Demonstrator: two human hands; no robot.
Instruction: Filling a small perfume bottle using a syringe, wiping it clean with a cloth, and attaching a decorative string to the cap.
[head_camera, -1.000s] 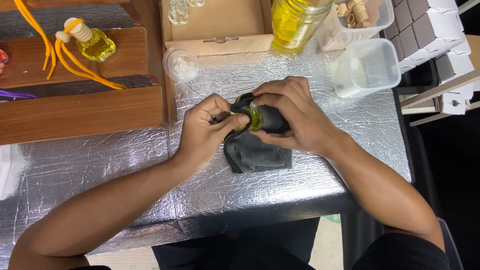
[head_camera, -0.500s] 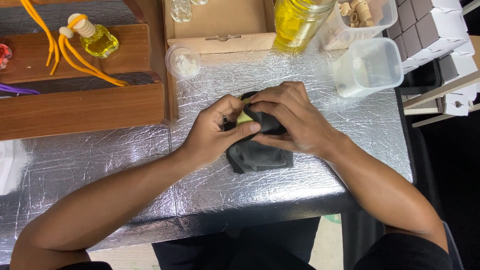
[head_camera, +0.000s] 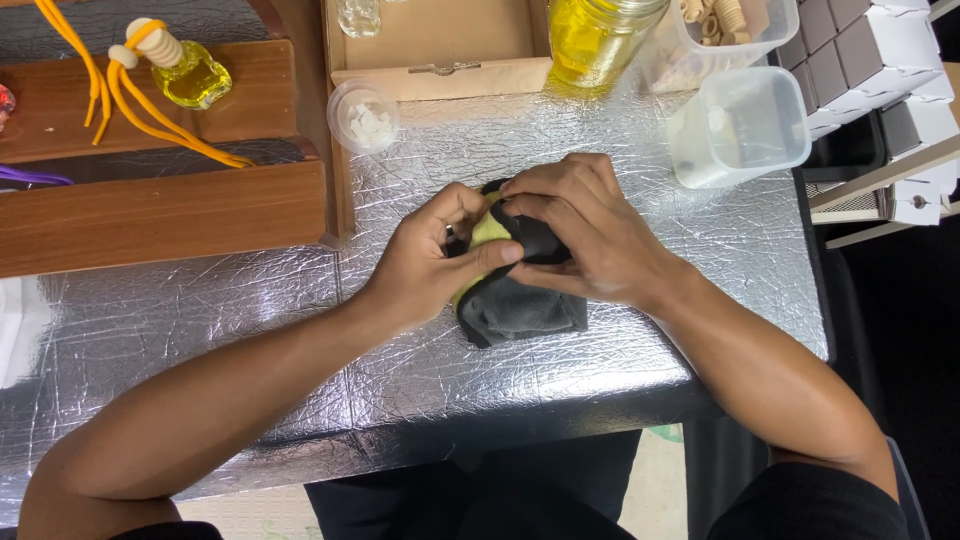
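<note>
Both hands meet at the middle of a foil-covered table (head_camera: 420, 370). My left hand (head_camera: 430, 260) grips a small yellow object (head_camera: 487, 232), mostly wrapped in a dark grey cloth (head_camera: 520, 305). My right hand (head_camera: 585, 235) presses the cloth over the object from the right, fingers curled on top. The cloth's loose end lies on the foil below the hands. Most of the yellow object is hidden by the fingers and the cloth.
A small bottle of yellow liquid (head_camera: 190, 75) with orange cords sits on a wooden rack (head_camera: 160, 200) at left. A round clear lid (head_camera: 365, 115), an open cardboard box (head_camera: 440, 45), a yellow jar (head_camera: 595, 35) and clear plastic tubs (head_camera: 740, 125) stand behind. White boxes (head_camera: 870, 60) lie at the right.
The hands have shifted slightly as they turn the wrapped object; the cloth now covers more of it, and my right fingers have moved further over the top.
</note>
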